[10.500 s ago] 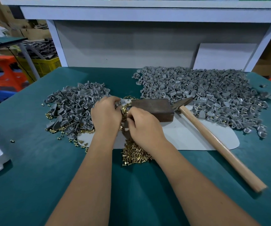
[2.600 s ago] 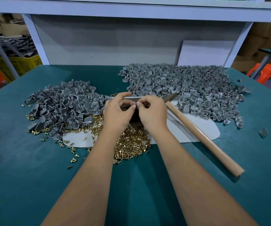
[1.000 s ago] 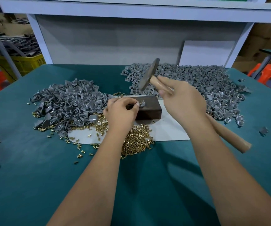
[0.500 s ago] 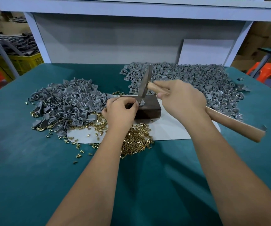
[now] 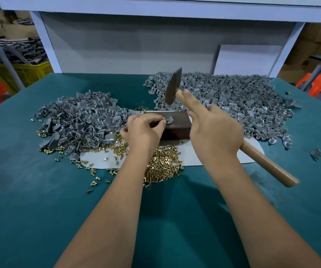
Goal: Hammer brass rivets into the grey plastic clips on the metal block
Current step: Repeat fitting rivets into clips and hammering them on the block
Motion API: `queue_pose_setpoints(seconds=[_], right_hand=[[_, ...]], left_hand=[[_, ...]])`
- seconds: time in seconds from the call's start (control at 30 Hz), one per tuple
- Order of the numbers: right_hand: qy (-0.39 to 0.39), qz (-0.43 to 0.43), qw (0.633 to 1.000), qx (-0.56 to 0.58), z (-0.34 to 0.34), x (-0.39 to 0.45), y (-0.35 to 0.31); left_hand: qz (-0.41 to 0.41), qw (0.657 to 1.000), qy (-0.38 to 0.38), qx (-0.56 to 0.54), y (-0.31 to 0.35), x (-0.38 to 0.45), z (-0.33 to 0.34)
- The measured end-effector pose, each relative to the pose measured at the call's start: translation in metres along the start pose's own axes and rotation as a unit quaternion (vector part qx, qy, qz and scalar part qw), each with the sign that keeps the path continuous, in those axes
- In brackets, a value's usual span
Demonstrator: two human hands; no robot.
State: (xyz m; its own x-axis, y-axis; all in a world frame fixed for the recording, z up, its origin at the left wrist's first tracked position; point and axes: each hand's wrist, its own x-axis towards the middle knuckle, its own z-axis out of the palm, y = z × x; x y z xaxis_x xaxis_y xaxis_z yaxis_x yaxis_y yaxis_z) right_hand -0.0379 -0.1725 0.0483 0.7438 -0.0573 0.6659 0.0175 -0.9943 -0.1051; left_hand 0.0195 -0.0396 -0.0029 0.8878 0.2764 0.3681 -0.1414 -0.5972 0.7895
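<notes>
Both hands are busy at the block. Left hand (image 5: pixel 143 130) pinches 1 grey clip (image 5: pixel 169 120) with its fingertips and holds it flat on top of the metal block (image 5: pixel 177 123). A bit of brass shows on the clip, so 1 rivet seems to sit in it. Right hand (image 5: pixel 213 130) is wrapped around the hammer (image 5: pixel 172 89) handle, close up near the head, with 2 fingers sticking out along the wood.

Half a second ago the hammer head was down low, right at the clip. Now it is up again, just above and behind the left hand's fingertips. I think that was 1 hit, and the hand is lifting for another hit. The left hand has not let go or moved, so this clip is likely not done yet.

Just below the left hand lies a heap of brass rivets (image 5: pixel 161 167), some on the white sheet (image 5: pixel 95 161) under the block and some spilled on the green table (image 5: pixel 39 209). Left of the left hand is a pile of clips (image 5: pixel 78 120). Behind the right hand is a bigger pile of clips (image 5: pixel 233 97), and brass bits glint in it, so these may be the finished ones. With so many clips in the left pile, lots of work looks to be left.
</notes>
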Motion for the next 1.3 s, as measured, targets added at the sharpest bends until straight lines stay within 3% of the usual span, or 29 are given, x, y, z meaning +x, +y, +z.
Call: queue_pose_setpoints(seconds=[0.1, 0.2, 0.33, 0.43, 0.53, 0.67, 0.77, 0.9, 1.0, 1.13, 1.23, 1.3], right_hand=[[-0.053, -0.018, 0.998, -0.036, 0.004, -0.006, -0.002], [-0.015, 0.007, 1.0, 0.007, 0.0, -0.007, -0.005], [-0.044, 0.0, 0.999, -0.028, 0.004, -0.009, -0.002], [-0.002, 0.017, 1.0, 0.024, 0.0, -0.008, -0.009], [-0.05, 0.006, 0.999, -0.013, 0.004, -0.009, -0.007], [-0.004, 0.034, 0.999, 0.012, 0.001, -0.007, -0.009], [-0.05, 0.023, 0.998, -0.013, 0.007, -0.007, -0.005], [-0.027, 0.048, 0.998, -0.009, 0.001, -0.002, -0.01], [-0.056, 0.033, 0.998, 0.012, 0.007, 0.0, -0.002], [-0.015, 0.055, 0.998, 0.035, 0.001, 0.002, -0.005], [-0.071, 0.03, 0.997, 0.01, 0.007, 0.001, -0.002], [-0.061, 0.043, 0.997, 0.003, 0.006, 0.0, -0.003]], left_hand=[[-0.004, 1.0, 0.001, 0.007, -0.001, 0.0, 0.0], [-0.001, 1.0, 0.005, 0.003, -0.001, 0.001, 0.001], [-0.008, 1.0, 0.007, -0.006, 0.0, 0.0, 0.001], [0.009, 1.0, 0.014, 0.004, 0.0, 0.0, 0.001], [0.0, 1.0, 0.013, 0.011, 0.002, -0.001, 0.0], [0.01, 1.0, 0.015, 0.015, 0.002, -0.001, 0.001], [0.0, 1.0, 0.017, 0.0, 0.003, -0.002, 0.0], [0.006, 1.0, 0.021, 0.009, 0.002, -0.001, 0.002], [0.002, 1.0, 0.023, 0.007, 0.002, -0.001, 0.001], [0.003, 1.0, 0.02, 0.013, 0.002, -0.001, 0.003], [-0.004, 1.0, 0.017, 0.025, 0.002, 0.0, 0.002], [-0.004, 1.0, 0.019, 0.019, 0.002, 0.0, 0.002]])
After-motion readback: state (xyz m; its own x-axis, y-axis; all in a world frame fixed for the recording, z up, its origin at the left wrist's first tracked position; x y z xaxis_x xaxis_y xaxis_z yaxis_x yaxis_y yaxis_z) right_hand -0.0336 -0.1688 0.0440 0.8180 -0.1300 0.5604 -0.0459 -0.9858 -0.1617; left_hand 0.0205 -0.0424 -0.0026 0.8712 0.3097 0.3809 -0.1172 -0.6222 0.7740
